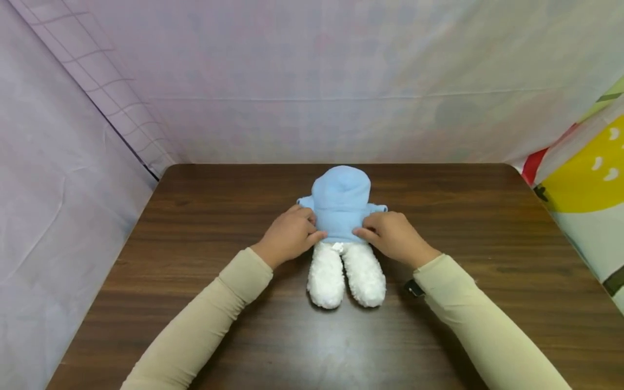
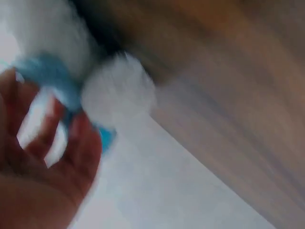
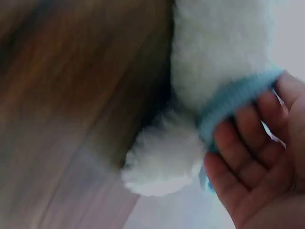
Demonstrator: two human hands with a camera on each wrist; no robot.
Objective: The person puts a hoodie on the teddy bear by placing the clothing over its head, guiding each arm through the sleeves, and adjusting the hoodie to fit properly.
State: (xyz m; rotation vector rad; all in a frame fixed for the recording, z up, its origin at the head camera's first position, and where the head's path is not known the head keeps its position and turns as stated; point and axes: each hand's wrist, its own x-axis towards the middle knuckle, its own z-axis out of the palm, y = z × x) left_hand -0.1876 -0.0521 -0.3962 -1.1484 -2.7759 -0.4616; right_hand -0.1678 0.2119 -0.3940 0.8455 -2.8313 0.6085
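On the table lies a white fluffy stuffed toy (image 1: 363, 276) in a light blue hooded top (image 1: 341, 200). Its two legs point toward me and the hood covers its head. My left hand (image 1: 291, 233) pinches the top's lower edge on the left side. On the opposite side, my right hand (image 1: 396, 235) pinches the same hem. In the right wrist view, the ribbed hem (image 3: 238, 102) runs between thumb and curled fingers, beside white plush (image 3: 214, 47). The left wrist view is blurred, with fingers at the blue cloth (image 2: 47, 74). A small white tag (image 1: 338, 247) shows between the legs.
The dark wooden table (image 1: 219, 200) has rounded far corners. Pale curtains (image 1: 312, 108) hang behind it and on the left (image 1: 63, 216). A colourful printed cloth (image 1: 585, 179) hangs at the right edge. A black band (image 1: 413, 288) shows at my right wrist.
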